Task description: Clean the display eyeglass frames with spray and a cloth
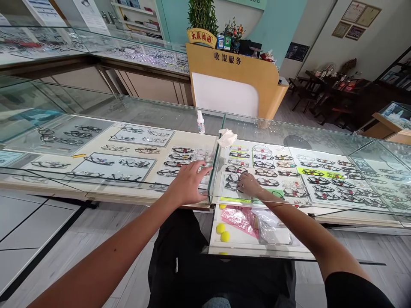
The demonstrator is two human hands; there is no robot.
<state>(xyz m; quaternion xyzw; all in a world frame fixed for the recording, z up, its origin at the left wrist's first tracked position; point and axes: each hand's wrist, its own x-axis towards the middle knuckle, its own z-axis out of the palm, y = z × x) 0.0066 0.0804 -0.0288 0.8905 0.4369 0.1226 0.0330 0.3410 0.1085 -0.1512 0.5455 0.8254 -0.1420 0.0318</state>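
My left hand (188, 184) lies flat with fingers stretched out on the glass top of the left display case (105, 179), near its right end. My right hand (248, 184) reaches inside the right display case (321, 149), under its glass, and its fingers are curled around a dark pair of glasses (231, 186) on the white tray (224, 194) at the near left corner. Rows of dark eyeglass frames (266, 164) lie around it.
A small white spray bottle (201, 122) and a crumpled white cloth (227, 137) sit on the glass tops. Below the right case, a pulled-out shelf (237, 246) holds two yellow balls (222, 232), a pink bag (240, 218) and clear bags. A wooden cashier desk (234, 81) stands behind.
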